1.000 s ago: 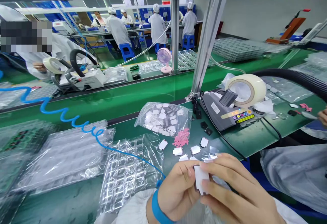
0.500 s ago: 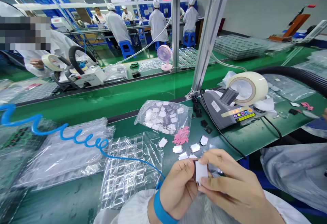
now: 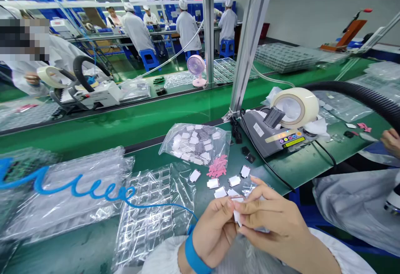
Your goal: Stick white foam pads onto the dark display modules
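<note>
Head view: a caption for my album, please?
Left hand and right hand hold a small white piece near pink strips on a green bench.

At the front edge of the surface (image 3: 75, 247), the left hand (image 3: 212, 232) and right hand (image 3: 278, 220) meet around a flat piece (image 3: 236, 217), with loose pieces (image 3: 234, 181) just behind them and strips (image 3: 218, 166) farther back, at the front right corner of a bag (image 3: 193, 140). Left of and before the bag lies a tray (image 3: 146, 215), with wrapped trays (image 3: 78, 186) farther left. Right of the bag, past some blocks (image 3: 249, 156), stands a device (image 3: 261, 134), a tape roll (image 3: 309, 103) on or just behind it.
</note>
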A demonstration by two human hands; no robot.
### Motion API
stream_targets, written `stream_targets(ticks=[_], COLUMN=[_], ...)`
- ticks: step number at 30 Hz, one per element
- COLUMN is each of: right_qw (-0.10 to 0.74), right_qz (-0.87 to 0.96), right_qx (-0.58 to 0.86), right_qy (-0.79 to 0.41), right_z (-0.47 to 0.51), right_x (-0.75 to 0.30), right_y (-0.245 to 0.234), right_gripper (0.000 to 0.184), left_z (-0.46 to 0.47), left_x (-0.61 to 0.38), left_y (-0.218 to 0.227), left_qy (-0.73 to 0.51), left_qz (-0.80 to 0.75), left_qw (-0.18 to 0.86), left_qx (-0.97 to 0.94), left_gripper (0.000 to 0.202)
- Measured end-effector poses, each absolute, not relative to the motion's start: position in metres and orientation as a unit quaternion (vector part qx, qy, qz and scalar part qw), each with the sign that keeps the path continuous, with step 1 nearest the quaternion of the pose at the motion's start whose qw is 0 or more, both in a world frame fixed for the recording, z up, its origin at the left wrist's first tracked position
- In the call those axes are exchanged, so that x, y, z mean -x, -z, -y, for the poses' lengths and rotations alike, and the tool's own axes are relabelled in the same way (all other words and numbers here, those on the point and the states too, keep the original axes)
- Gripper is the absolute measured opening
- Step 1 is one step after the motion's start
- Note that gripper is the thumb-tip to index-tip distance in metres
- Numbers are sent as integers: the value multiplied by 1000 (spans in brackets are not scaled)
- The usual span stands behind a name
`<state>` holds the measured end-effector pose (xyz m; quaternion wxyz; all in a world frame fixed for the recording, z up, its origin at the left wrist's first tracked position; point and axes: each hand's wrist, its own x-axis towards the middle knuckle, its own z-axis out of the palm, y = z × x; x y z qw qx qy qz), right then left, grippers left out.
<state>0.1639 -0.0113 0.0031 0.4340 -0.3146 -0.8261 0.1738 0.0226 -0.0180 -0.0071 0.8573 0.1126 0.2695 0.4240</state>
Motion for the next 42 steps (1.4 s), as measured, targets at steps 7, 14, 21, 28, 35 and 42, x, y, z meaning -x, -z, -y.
stream_targets(ticks=[7, 14, 21, 28, 35, 42], right_qw=[427, 364, 334, 433, 591, 626], right_qz=[832, 827, 784, 656, 342, 207], right_qx=[312, 260, 423, 492, 590, 588], right_qy=[-167, -340, -308, -374, -432, -469], right_z=[13, -12, -8, 0, -57, -96], right_x=[-176, -199, -224, -214, -273, -292], right_y=[-6, -7, 11, 34, 77, 79], right_gripper=[6, 41, 49, 38, 33, 22], left_z=[13, 7, -10, -16, -20, -6], left_x=[-21, -34, -35, -37, -39, -37], left_y=[9, 24, 18, 30, 20, 11], left_qy=[-403, -277, -343, -317, -344, -348], left_qz=[-245, -167, -426, -429, -402, -286], left_qw=[868, 926, 664, 596, 800, 888], left_qx=[-156, -194, -511, -600, -285, -89], left_gripper=[35, 55, 22, 15, 18, 19])
